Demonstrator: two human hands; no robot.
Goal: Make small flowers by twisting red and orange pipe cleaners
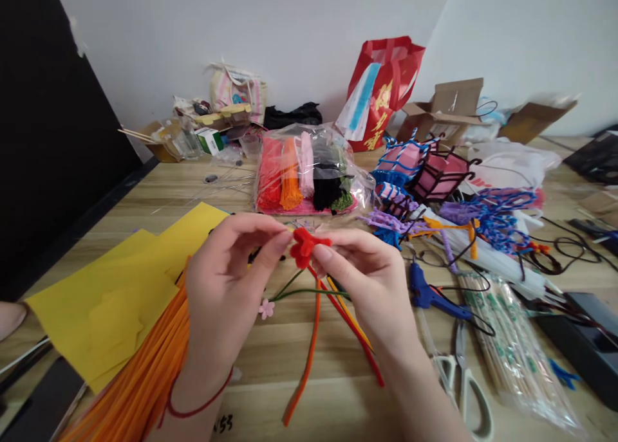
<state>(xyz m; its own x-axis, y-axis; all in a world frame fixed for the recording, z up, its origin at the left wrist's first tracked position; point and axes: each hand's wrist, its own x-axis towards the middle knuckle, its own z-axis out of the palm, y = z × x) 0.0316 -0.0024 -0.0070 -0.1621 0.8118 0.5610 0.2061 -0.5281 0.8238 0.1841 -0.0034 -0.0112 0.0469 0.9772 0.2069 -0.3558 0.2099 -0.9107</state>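
Both my hands are raised over the wooden table (338, 377) and pinch a small red pipe-cleaner flower (305, 244) between them. My left hand (226, 287) grips its left side with thumb and forefinger; a red string circles that wrist. My right hand (369, 278) holds its right side with the thumb on top. Red and orange pipe-cleaner stems (309, 358) hang down from the flower to the table. A thin green stem with a small pink blossom (266, 309) lies beneath my hands.
Yellow paper sheets (120, 294) and a bundle of orange pipe cleaners (140, 384) lie at the left. A plastic bag of coloured pipe cleaners (309, 172) sits behind. A blue glue gun (429, 295), scissors (463, 377), a pack of wooden sticks (512, 345) and woven pipe-cleaner pieces (434, 172) are at the right.
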